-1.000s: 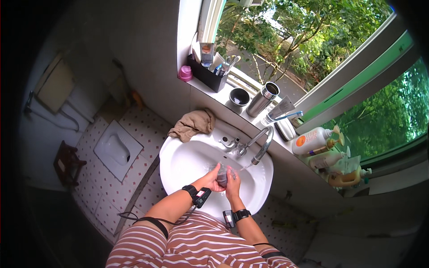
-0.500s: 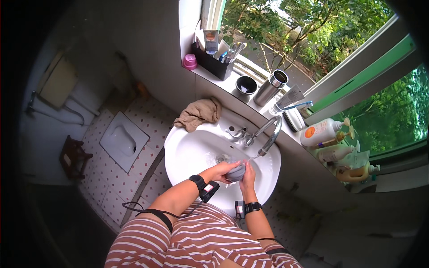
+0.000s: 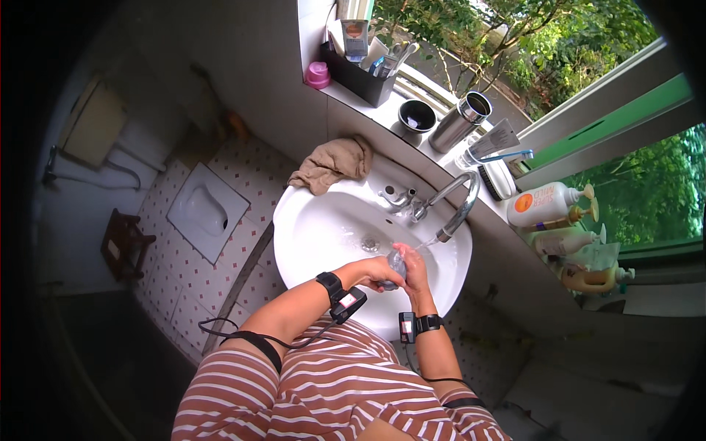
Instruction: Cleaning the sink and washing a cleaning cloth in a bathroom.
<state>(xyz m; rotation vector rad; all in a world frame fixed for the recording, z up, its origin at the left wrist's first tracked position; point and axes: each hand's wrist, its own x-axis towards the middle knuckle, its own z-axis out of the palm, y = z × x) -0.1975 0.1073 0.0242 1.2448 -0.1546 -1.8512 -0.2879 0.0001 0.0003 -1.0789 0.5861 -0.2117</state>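
Over the white washbasin (image 3: 301, 239) both hands hold a small grey rounded, lid-like piece (image 3: 396, 270); its exact kind is unclear. My left hand (image 3: 378, 273) is closed round its left and near side. On the other side, my right hand (image 3: 415, 269) presses against it, with the fingertips near its top edge. Water runs from the curved metal tap (image 3: 465, 211) down toward my right fingers and the piece. The drain (image 3: 370, 243) shows at the basin's bottom, just beyond my left hand. My fingers partly hide the grey piece.
A brown cloth (image 3: 334, 165) lies on the basin's far left rim. Along the window ledge stand a black organizer box (image 3: 360, 78), a black cup (image 3: 417, 116), an open steel flask (image 3: 460, 123), a white brush (image 3: 498, 178) and several pump bottles (image 3: 543, 204). A squat toilet (image 3: 208, 213) is at left.
My hands have turned the grey piece, so less of its broad face shows. The fingers of my right hand now reach over its top. The view has shifted slightly.
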